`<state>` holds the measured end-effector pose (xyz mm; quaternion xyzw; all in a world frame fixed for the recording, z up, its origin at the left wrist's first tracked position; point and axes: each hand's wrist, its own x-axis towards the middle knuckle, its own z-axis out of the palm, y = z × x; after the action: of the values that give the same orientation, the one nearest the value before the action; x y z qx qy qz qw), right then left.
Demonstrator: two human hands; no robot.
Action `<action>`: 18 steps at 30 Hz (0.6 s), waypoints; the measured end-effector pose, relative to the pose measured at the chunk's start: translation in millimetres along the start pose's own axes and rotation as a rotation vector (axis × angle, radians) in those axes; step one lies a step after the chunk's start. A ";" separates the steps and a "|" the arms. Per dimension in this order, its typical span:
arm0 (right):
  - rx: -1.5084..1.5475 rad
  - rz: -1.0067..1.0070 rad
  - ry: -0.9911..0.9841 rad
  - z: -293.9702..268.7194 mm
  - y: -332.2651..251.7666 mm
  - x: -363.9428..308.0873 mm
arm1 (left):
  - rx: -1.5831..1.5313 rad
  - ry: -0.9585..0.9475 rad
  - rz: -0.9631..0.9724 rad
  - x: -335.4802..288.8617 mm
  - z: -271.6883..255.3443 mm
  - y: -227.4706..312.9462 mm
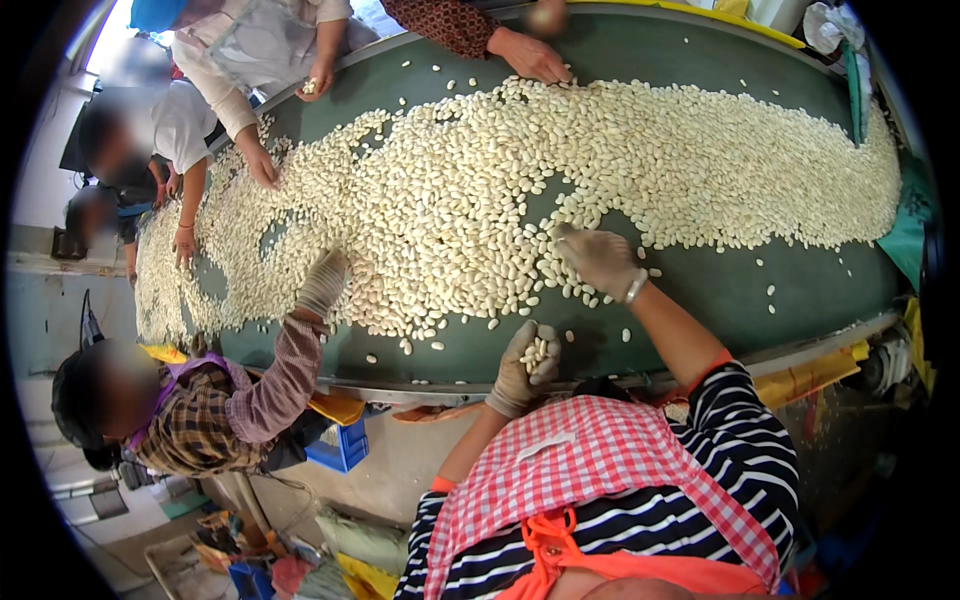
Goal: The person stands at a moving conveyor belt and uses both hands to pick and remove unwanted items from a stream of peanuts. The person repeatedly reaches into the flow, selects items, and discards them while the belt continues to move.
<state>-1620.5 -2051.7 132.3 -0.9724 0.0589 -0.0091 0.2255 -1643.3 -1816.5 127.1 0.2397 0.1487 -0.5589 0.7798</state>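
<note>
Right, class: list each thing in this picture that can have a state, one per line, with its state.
left hand: gloved, cupped, holding a few pale kernels
right hand: gloved, spread flat on the kernels
kernels: heaped loose along the belt, bare gaps between
green belt: partly covered
blue crate: on the floor under the belt's edge

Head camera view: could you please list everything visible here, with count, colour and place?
pale kernels: too many to count, cream, spread along the belt
belt: one, dark green, across the middle
co-workers' hands: about six, reaching in from the left and far edges
blue crate: one, under the near edge
checked apron: one, red and white, lower centre
left hand: gloved, cupping a few kernels at the near edge
right hand: gloved, resting on the kernels
</note>
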 end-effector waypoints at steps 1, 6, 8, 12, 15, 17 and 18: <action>-0.056 -0.038 -0.044 9.2 -0.5 11.5 | 0.007 -0.019 -0.006 1.7 1.0 -2.3; -0.340 0.025 -0.324 49.1 -12.3 43.0 | 0.031 -0.004 0.008 13.0 -3.5 -15.1; -0.361 -0.007 -0.559 27.6 -22.2 44.1 | -0.025 0.071 0.009 13.1 3.7 -19.1; -0.182 0.089 -0.487 19.5 -17.6 6.5 | -0.003 0.060 -0.006 18.0 12.4 -28.9; 0.210 -0.010 -0.239 31.9 27.8 -21.2 | 0.005 -0.006 -0.012 20.9 10.1 -36.6; 0.412 -0.001 -0.008 9.6 63.1 -25.9 | 0.019 -0.031 -0.012 25.1 12.3 -40.1; 0.458 0.075 0.058 -19.4 74.7 -23.7 | 0.015 -0.024 -0.008 26.3 13.9 -42.2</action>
<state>-1653.1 -2123.9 117.1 -0.8923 0.0977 -0.0418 0.4387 -1674.8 -1856.1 116.9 0.2380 0.1360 -0.5659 0.7776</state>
